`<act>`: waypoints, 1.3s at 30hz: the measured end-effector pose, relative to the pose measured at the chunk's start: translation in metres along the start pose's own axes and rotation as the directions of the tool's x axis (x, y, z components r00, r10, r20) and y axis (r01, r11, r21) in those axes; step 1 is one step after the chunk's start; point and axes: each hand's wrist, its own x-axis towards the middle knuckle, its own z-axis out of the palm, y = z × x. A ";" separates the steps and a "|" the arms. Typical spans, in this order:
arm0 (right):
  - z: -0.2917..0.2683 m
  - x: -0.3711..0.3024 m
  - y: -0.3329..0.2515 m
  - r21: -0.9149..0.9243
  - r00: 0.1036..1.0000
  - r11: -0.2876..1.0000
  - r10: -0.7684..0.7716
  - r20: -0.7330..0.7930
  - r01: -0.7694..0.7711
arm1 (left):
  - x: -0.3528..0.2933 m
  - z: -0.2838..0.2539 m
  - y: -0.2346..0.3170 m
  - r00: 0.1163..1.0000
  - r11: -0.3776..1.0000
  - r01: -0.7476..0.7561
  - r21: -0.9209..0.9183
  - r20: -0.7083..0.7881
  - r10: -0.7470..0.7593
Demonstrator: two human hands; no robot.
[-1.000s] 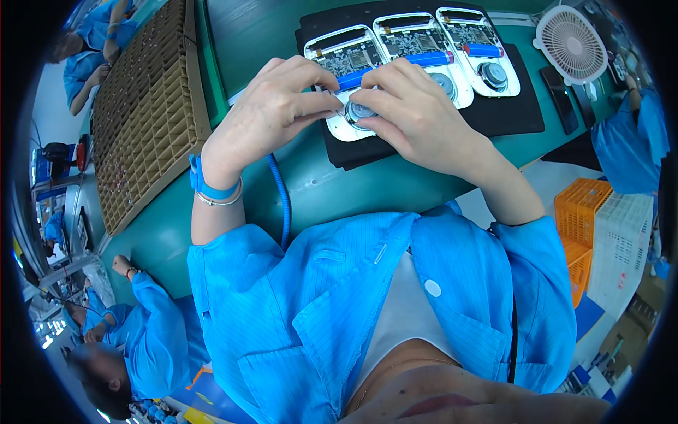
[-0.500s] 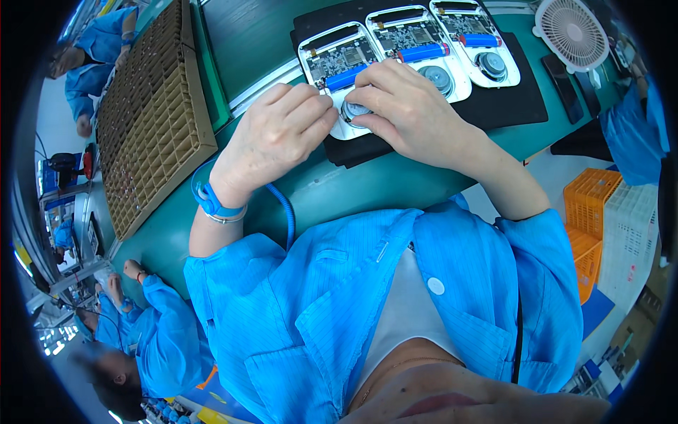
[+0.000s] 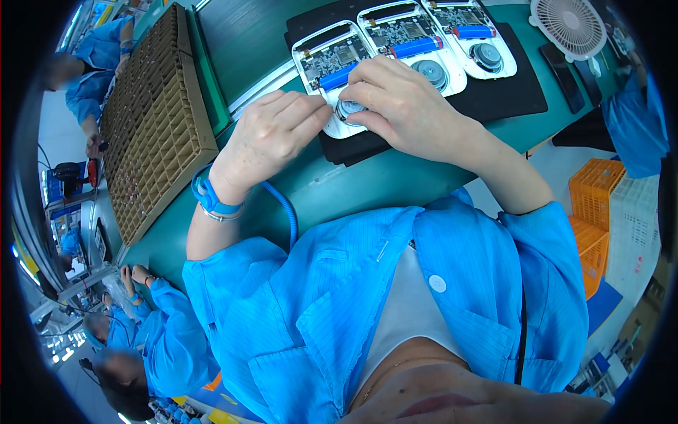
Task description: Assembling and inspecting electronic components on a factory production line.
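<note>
Three white housings lie in a row on a black mat, each with a circuit board, a blue cylindrical battery and a round grey speaker. At the leftmost housing, my right hand arches over the lower part, its thumb and fingers closed about the speaker. Beside that speaker, at the housing's left edge, my left hand is pinched closed; its fingertips hide whatever they hold. Just above the fingers sits the blue battery, below the circuit board. A blue wrist strap with a coiled cord circles my left wrist.
The black mat rests on a green table. A brown compartment tray stands at left. Right of the mat are a dark phone and a white fan. Orange crates stand at right; co-workers sit nearby.
Both hands keep nearly the same hold at the leftmost housing, with slight finger shifts. The whole view has moved a little. At far left, a co-worker's arm has moved.
</note>
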 end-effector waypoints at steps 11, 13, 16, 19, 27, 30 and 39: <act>-0.002 0.001 -0.002 -0.019 0.999 1.000 0.025 0.038 -0.024 | -0.005 0.011 0.008 0.964 0.975 0.172 -0.140 -0.178 -0.196; -0.002 0.002 -0.002 -0.013 0.999 1.000 0.025 0.037 -0.024 | -0.004 0.011 0.009 0.956 0.966 0.201 -0.161 -0.185 -0.229; -0.002 0.002 -0.002 -0.009 0.998 1.000 0.015 0.054 -0.014 | -0.005 0.009 0.010 0.945 0.936 0.267 -0.229 -0.129 -0.301; -0.001 0.002 -0.001 -0.013 0.998 1.000 0.001 0.063 -0.001 | -0.002 0.004 0.013 0.927 0.901 0.346 -0.261 -0.051 -0.370; -0.003 0.001 0.000 -0.005 0.998 1.000 0.003 0.070 -0.003 | 0.003 0.005 0.020 0.807 0.731 0.532 -0.428 -0.006 -0.591; -0.002 0.002 0.000 -0.007 0.997 1.000 0.007 0.074 -0.006 | 0.004 0.002 0.020 0.772 0.660 0.569 -0.491 0.043 -0.634; -0.002 0.002 0.000 -0.019 0.997 1.000 0.009 0.070 -0.007 | 0.007 0.013 0.020 0.696 0.482 0.625 -0.614 0.160 -0.700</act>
